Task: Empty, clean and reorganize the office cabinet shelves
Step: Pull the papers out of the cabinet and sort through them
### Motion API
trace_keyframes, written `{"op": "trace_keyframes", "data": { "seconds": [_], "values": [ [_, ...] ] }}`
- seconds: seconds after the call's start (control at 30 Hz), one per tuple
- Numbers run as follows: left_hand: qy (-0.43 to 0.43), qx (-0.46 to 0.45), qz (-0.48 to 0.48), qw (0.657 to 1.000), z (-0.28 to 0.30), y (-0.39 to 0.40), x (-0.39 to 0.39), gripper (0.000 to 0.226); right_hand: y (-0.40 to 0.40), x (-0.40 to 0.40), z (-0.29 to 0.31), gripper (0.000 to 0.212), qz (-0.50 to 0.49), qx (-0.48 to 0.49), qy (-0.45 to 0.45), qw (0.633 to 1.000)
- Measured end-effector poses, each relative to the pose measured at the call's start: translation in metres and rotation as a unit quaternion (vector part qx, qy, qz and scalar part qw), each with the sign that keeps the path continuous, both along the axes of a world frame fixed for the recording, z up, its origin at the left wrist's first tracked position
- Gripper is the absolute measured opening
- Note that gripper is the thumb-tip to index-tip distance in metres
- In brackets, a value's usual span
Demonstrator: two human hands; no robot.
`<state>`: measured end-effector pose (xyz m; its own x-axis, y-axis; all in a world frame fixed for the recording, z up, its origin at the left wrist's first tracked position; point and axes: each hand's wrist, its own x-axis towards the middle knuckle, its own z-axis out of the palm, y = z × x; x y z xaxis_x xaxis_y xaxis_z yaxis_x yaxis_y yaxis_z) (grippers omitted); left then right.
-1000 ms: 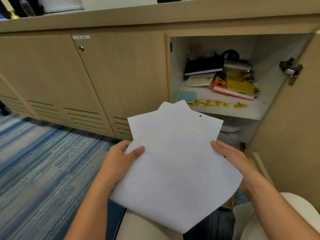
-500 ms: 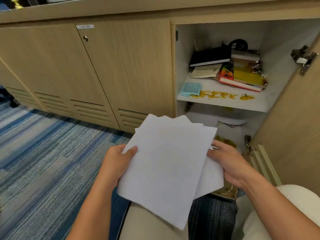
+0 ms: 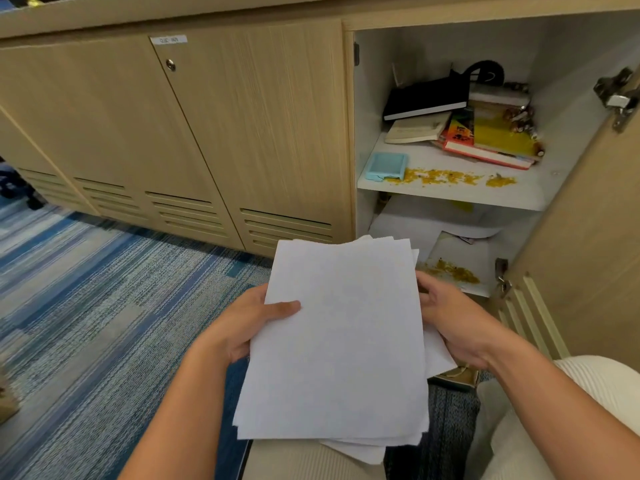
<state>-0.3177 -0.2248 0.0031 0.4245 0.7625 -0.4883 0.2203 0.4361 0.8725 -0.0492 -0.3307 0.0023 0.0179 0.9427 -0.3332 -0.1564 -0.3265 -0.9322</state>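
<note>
Left hand point(image 3: 249, 323) and right hand point(image 3: 453, 317) grip loose paper stack point(image 3: 339, 341) by edges; misaligned lower sheets, possibly unpinched, could slide out.

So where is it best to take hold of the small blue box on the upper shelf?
Probably grip the blue box across its two short sides, coming from the open cabinet front: it lies flat at the shelf front edge, beside the left wall, apart from the books.

Single head-worn wide-angle view, looking forward and down from low, close to the floor point(image 3: 86, 323). Open cabinet point(image 3: 381, 209) sits near, upper right of frame (edges bowed by the lens). Both forearms enter from the bottom edge, paper stack point(image 3: 339, 341) centre-low, very near the lens.
</note>
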Motion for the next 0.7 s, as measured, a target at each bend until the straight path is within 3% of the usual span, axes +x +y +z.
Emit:
{"op": "trace_keyframes", "data": {
  "seconds": [0.2,0.33,0.43,0.5,0.6,0.67,0.7],
  "values": [
    [0.029,0.087,0.127,0.988,-0.008,0.004,0.005,0.022,0.000,0.002,-0.006,0.063,0.006,-0.009,0.008,1.000],
    [-0.008,-0.001,0.121,0.993,-0.015,0.001,0.000,0.028,0.000,-0.004,-0.006,0.067,-0.005,0.002,0.037,0.999],
    [-0.052,-0.027,0.116,0.992,-0.017,-0.003,0.000,0.031,-0.003,-0.010,-0.002,0.067,0.044,-0.019,0.071,0.996],
    [-0.079,-0.009,0.125,0.989,-0.016,-0.003,-0.002,0.038,-0.003,-0.004,0.000,0.063,0.051,-0.040,0.108,0.992],
    [-0.125,0.036,0.136,0.982,-0.006,0.002,-0.003,0.053,0.008,0.007,0.009,0.040,0.023,-0.057,0.142,0.988],
    [-0.125,0.078,0.123,0.981,0.005,0.005,0.000,0.064,0.019,0.011,0.018,0.058,-0.012,-0.086,0.107,0.990],
    [-0.120,0.104,0.114,0.981,0.012,0.007,0.003,0.067,0.025,0.011,0.023,0.058,-0.022,-0.080,0.072,0.994]
  ]
}}
